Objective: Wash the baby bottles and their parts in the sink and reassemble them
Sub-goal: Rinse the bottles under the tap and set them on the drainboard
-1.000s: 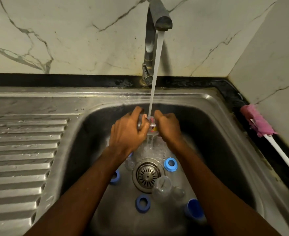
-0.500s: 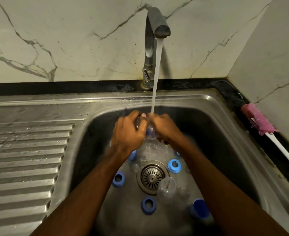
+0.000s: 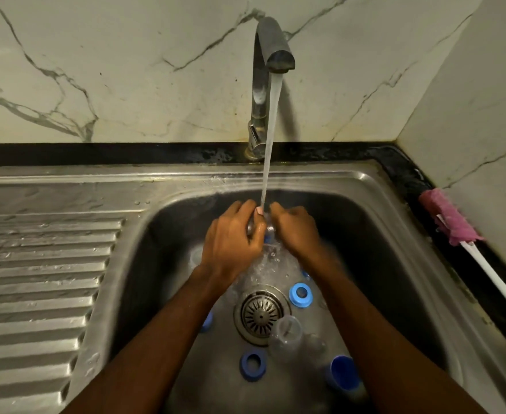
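Fingers of the left hand (image 3: 232,243) and right hand (image 3: 295,231) curl tightly round a small clear-and-blue plastic bottle part (image 3: 268,236), mostly hidden. Tap water (image 3: 271,138) falls onto it.

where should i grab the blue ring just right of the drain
Pinch the rim of the blue ring from straight above, one fingertip in its centre hole, thumb outside: it lies flat on the sink floor, hole up, with low sides.
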